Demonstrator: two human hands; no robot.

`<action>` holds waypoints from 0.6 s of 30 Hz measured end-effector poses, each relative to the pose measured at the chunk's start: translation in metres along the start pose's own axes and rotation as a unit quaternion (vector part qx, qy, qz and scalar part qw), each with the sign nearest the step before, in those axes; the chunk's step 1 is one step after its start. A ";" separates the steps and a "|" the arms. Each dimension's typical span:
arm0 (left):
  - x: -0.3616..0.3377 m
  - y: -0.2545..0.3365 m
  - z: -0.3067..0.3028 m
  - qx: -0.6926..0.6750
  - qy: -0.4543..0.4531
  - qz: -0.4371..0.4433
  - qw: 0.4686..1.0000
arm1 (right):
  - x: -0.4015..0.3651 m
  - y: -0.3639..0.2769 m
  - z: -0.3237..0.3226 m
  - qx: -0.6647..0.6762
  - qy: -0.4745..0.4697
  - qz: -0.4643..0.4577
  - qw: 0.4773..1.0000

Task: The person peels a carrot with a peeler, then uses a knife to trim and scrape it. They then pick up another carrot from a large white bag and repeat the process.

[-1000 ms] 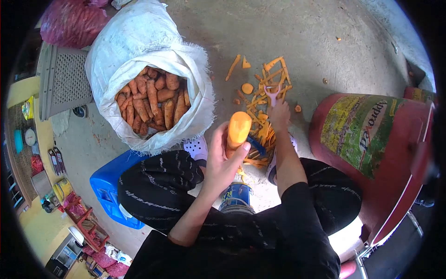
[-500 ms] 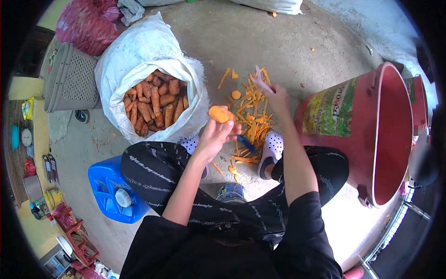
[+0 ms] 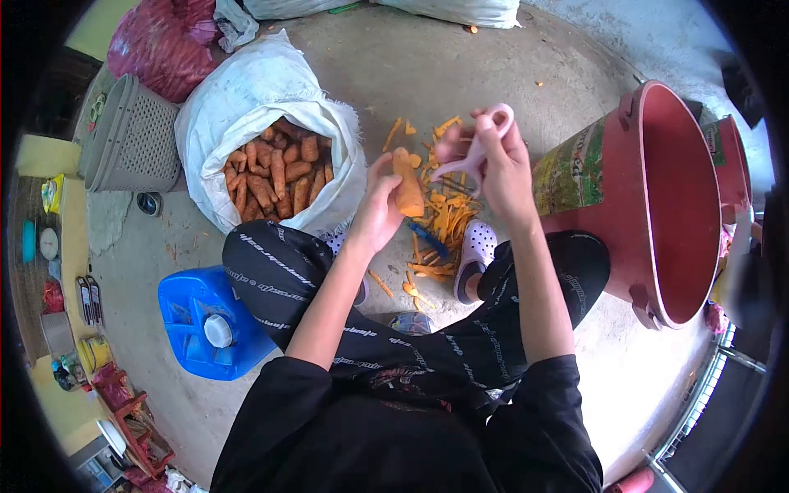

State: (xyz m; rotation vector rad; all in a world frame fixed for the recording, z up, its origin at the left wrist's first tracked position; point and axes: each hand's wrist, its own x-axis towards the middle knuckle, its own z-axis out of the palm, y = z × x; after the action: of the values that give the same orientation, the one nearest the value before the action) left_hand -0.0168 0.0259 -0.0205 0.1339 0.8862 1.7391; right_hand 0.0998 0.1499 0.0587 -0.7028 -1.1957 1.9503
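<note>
A thick orange carrot (image 3: 409,191) is in my left hand (image 3: 374,205), the thumb laid along its side and its cut end facing me. My right hand (image 3: 511,182) grips a pale pink peeler (image 3: 473,161), its forked head turned toward the carrot with a short gap between them. Below both hands, a heap of orange peelings (image 3: 450,220) lies on the floor between my feet. A blue-handled object (image 3: 430,240) rests among the strips. To the left, a white sack (image 3: 238,90) gapes toward me, full of unpeeled carrots (image 3: 278,168).
At my right stands a large red bucket (image 3: 633,205), wide and close to my knee. A blue jerrycan (image 3: 197,329) sits by my left leg. Behind the sack are grey plastic baskets (image 3: 140,140) and a red mesh sack (image 3: 156,49). White sacks (image 3: 448,10) line the far side.
The carrot has been turned from end-on to lengthwise in my left hand. My right hand has lifted the peeler from over the peelings and brought it back, turned toward the carrot.
</note>
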 end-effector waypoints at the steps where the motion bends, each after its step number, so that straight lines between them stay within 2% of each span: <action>1: 0.000 0.000 0.001 0.000 0.003 -0.015 1.000 | -0.002 0.000 0.002 0.007 -0.030 0.008 0.999; 3: 0.001 -0.001 -0.011 -0.030 -0.037 -0.062 0.997 | -0.002 0.007 0.014 0.068 -0.071 -0.014 0.995; 4: 0.002 -0.003 -0.016 -0.046 -0.057 -0.086 0.994 | -0.003 0.009 0.016 0.113 -0.065 0.018 0.991; 6: 0.004 -0.008 -0.015 -0.043 -0.024 -0.079 0.996 | -0.010 0.012 0.021 0.203 -0.054 0.084 0.974; 7: 0.004 -0.007 -0.013 -0.041 -0.005 -0.075 0.996 | -0.014 0.011 0.028 0.189 -0.015 0.090 0.978; 11: -0.003 -0.003 -0.004 -0.049 -0.018 -0.072 0.996 | -0.019 0.025 0.033 0.209 0.032 0.105 0.972; 13: -0.006 -0.003 -0.004 -0.049 -0.039 -0.061 0.996 | -0.021 0.028 0.038 0.205 0.025 0.106 0.973; 18: -0.012 -0.004 -0.003 -0.059 -0.024 -0.054 0.996 | -0.020 0.035 0.042 0.208 0.028 0.121 0.970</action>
State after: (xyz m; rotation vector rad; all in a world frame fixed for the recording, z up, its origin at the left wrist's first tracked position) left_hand -0.0106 0.0141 -0.0214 0.0487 0.7407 1.6749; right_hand 0.0690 0.1014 0.0459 -0.6972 -0.6530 2.2706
